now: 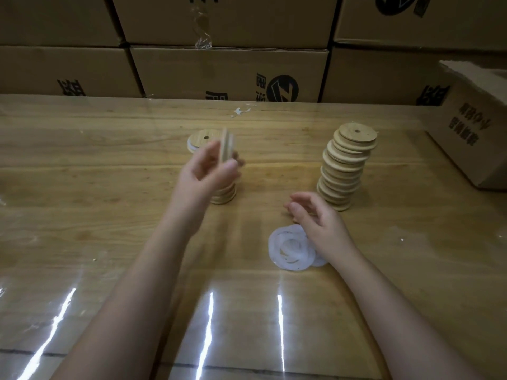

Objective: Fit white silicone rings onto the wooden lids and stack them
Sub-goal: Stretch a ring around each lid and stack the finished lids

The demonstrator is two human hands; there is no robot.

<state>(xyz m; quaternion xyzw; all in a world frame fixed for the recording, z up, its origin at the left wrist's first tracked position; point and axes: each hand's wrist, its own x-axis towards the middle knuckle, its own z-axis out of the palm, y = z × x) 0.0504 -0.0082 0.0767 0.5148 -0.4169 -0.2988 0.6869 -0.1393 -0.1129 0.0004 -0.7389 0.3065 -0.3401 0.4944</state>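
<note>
Two stacks split the work: bare wooden lids [345, 171] tower far right, a low stack [225, 193], seemingly finished, sits left. The left hand [211, 171] pinches a lid [227, 145] on edge above it, likely for stacking. The right hand [315, 218] hovers loose-fingered and empty beside the white rings [290, 249].

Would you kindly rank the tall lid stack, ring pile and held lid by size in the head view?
Largest: tall lid stack
ring pile, though nearer the camera
held lid, seen edge-on and blurred
</note>
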